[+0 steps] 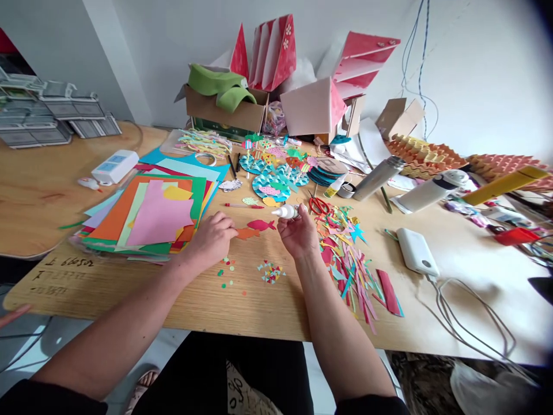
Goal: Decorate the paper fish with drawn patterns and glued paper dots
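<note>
My right hand (299, 233) is closed around a small white glue bottle (285, 212), whose nozzle points left. The fingers of my left hand (216, 237) are pinched together at the left end of an orange paper fish (249, 233), which lies on the table. Just behind it, a dark pink paper fish (261, 225) rests flat between my hands. Closer to me are loose paper dots (224, 271) and a little heap of tiny paper triangles (272, 272). Red scissors (319, 206) lie beyond my right hand.
Coloured paper sheets (162, 213) are stacked at left. Paper scraps (352, 271) spread right of my right forearm. Blue ruffled paper discs (272, 185) with fish cutouts lie farther back. Steel flask (380, 177), white bottle (432, 190) and corded power bank (417, 252) occupy the right.
</note>
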Tool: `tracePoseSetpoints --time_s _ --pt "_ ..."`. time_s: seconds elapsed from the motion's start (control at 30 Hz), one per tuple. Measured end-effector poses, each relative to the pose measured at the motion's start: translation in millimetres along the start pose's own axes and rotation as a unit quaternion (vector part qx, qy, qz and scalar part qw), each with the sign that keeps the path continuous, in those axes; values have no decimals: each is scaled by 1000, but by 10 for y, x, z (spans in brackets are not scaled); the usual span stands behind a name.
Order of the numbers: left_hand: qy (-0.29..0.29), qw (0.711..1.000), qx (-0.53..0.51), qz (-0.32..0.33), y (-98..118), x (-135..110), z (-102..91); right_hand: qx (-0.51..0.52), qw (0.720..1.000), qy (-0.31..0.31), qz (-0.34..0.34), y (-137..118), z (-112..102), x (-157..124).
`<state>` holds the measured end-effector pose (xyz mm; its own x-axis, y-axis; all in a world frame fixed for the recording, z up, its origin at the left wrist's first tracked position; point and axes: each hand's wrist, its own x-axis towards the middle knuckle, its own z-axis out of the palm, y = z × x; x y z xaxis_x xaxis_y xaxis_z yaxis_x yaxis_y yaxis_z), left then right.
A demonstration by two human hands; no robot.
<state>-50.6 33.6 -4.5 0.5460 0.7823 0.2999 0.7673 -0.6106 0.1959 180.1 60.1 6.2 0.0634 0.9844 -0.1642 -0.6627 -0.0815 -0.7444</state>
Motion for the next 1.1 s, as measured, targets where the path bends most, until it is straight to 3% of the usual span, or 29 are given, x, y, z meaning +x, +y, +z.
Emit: tracePoseSetpoints --time_s 0.13,0.27,0.43,0.7,0.93,1.1 --pt "0 1000 0 1 -8 5 4 95 994 27 52 -80 63 11" --pt "-2 1000 15 0 -18 -1 29 50 998 19 32 -97 197 88" --pt "-11 999 33 -10 -12 -22 36 1 1000 12 -27 88 353 164" --pt "-34 997 49 -52 41 -27 -28 -108 992 1 -70 297 195 181" --pt "-49 995 50 -64 71 -26 -21 -306 942 -21 -136 365 118 185" --pt "-53 995 51 -68 93 -26 -33 -392 902 -18 -177 398 122 155"
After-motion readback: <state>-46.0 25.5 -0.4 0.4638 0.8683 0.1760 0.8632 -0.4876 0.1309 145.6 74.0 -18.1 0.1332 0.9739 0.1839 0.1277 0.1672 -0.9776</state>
